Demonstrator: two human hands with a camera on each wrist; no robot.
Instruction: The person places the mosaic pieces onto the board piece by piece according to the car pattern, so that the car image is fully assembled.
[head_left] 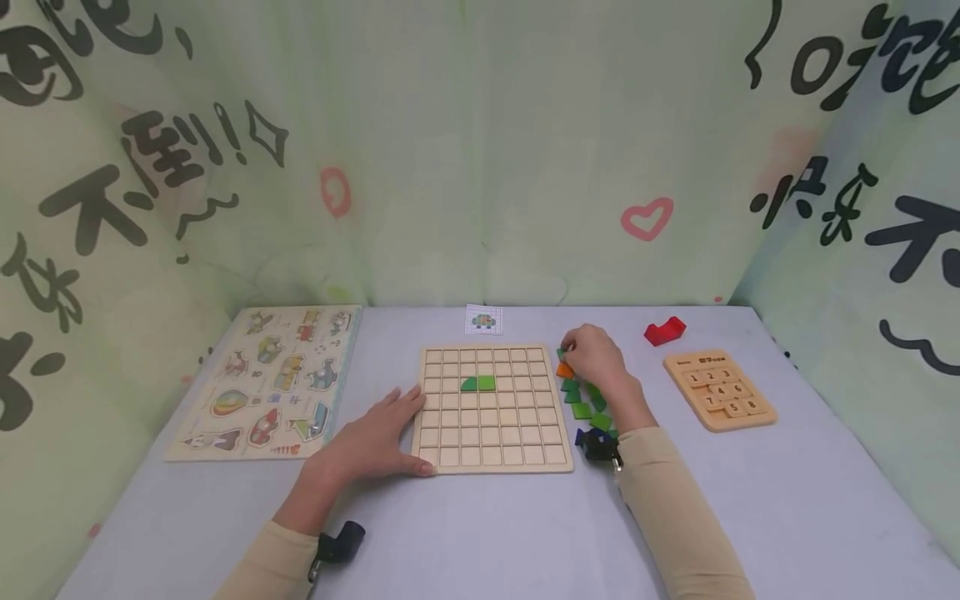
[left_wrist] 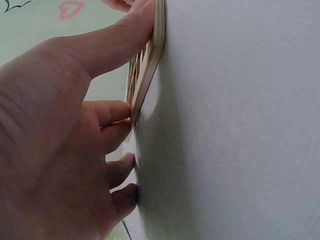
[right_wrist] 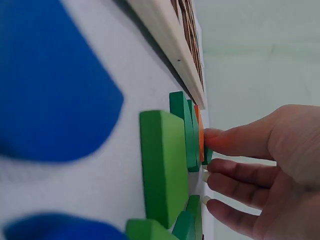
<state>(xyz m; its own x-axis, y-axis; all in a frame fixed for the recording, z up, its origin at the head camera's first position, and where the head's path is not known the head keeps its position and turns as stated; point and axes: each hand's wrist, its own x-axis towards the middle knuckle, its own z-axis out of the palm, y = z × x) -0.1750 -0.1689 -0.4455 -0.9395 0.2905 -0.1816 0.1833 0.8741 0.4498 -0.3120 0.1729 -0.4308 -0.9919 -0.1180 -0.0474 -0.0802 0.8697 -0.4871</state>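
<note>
So the wooden grid board (head_left: 491, 433) is sitting in the middle of the table and only two tiles are on it: a dark green rounded one (head_left: 468, 384) and a light green square (head_left: 487, 382), right next to each other a few rows down. Every other cell I can see is bare, so I'd call it barely started.

Most of the colour is off to the board's right: a bunch of loose green tiles (head_left: 581, 411), plus an orange tile (head_left: 564, 371) near the top of the pile. There's also a blue thing (right_wrist: 55, 85) close to the right wrist camera, too blurred to identify. None of that lot is placed.

Left hand (head_left: 382, 437) is spread wide at the board's near left corner, thumb on the edge, not wrapped round anything. Right hand (head_left: 596, 354) is at the far end of the pile, thumb and fingertips close together by the orange tile and a bit of green. Can't tell if it's actually pinching one, tbh

Small printed card (head_left: 483, 320) with a mostly green picture lies just beyond the board, and a number puzzle (head_left: 738, 423) sits well off to the right, untouched
</note>
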